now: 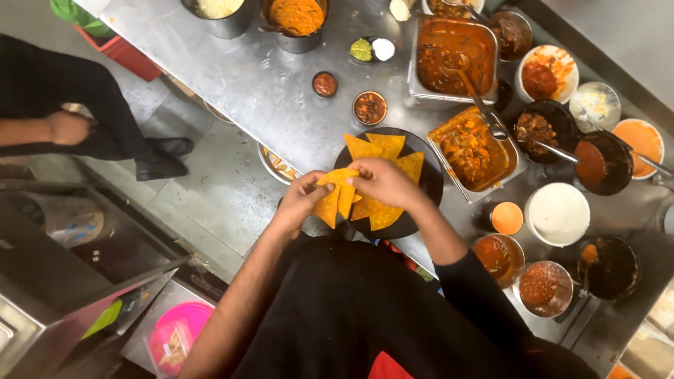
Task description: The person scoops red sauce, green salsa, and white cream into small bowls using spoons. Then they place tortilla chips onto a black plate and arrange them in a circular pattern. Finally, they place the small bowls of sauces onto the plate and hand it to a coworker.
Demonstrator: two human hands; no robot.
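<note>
A round black plate (430,184) sits on the steel counter (267,91) with several orange triangular tortilla chips (382,146) fanned around it. My left hand (302,200) holds a small stack of chips (335,193) at the plate's near-left rim. My right hand (385,182) rests over the middle of the plate, its fingers pinching the same stack of chips from the other side. More chips lie under and beside my right hand.
Steel trays of red sauce (453,60) and orange curry (474,151) stand right of the plate, among several bowls and pots of sauces. Two small dip cups (370,107) sit above the plate. Another person stands at left, one hand (67,128) visible. A pink lid (175,333) lies below.
</note>
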